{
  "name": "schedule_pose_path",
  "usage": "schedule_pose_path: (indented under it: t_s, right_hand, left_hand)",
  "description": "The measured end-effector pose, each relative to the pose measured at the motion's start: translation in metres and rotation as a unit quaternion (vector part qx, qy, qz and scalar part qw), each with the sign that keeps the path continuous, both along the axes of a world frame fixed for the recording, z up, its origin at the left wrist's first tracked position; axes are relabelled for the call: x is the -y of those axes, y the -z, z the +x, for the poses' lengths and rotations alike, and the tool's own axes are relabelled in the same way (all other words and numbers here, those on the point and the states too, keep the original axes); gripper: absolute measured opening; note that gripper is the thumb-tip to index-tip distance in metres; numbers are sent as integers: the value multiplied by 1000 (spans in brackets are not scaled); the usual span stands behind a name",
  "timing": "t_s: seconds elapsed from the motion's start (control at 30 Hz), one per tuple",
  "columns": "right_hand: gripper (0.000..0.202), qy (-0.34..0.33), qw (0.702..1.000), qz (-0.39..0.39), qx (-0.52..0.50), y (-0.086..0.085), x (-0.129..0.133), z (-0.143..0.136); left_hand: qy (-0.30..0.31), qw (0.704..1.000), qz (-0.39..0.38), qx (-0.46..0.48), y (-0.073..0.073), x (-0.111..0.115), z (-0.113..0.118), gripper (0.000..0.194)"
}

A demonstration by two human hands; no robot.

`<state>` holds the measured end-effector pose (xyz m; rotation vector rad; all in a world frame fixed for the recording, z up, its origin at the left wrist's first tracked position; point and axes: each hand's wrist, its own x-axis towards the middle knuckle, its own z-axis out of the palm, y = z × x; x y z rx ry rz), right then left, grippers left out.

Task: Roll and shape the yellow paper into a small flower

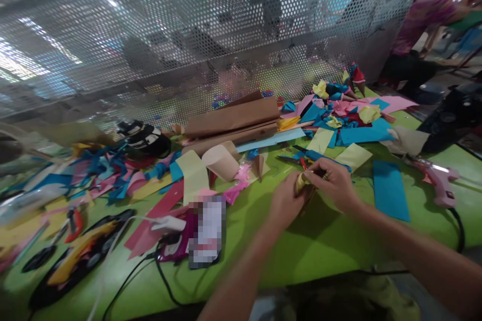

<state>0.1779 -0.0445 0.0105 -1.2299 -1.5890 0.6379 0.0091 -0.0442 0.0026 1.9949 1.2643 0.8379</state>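
Low over the green table, both my hands meet around a small rolled piece of yellow paper [300, 183]. My left hand [286, 201] is closed about its side, and something brown shows under the fingers. With thumb and fingers, my right hand [334, 180] pinches the top edge of the yellow paper. Just beyond them lie dark-bladed scissors [289, 159] and a blue-handled tool [320, 156], partly hidden by my right hand. A small brown paper cone [258, 166] and a pink ribbon-like piece [236, 188] are to the left.
A pink glue gun [444, 185] with a black cord and a blue paper sheet [390, 190] lie at right. Brown paper rolls [233, 118] and crumpled coloured paper [339, 105] sit by the perforated metal screen [188, 45]. Cables and a phone [207, 233] are at left.
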Motion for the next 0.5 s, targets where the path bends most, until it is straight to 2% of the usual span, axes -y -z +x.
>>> schedule_pose_path:
  t_s: [0.17, 0.27, 0.4, 0.5]
  right_hand:
    - [21, 1, 999, -18, -33, 1, -1, 0]
    - [20, -27, 996, -46, -73, 0, -1, 0]
    - [25, -88, 990, -58, -98, -4, 1, 0]
    - [30, -109, 989, -56, -89, -4, 1, 0]
  left_hand:
    - [-32, 998, -12, -46, 2, 1, 0, 17]
    - [-43, 998, -12, -48, 5, 0, -1, 21]
    - [-45, 997, -49, 27, 13, -1, -1, 28]
    - [-30, 989, -88, 111, 17, -2, 0, 34]
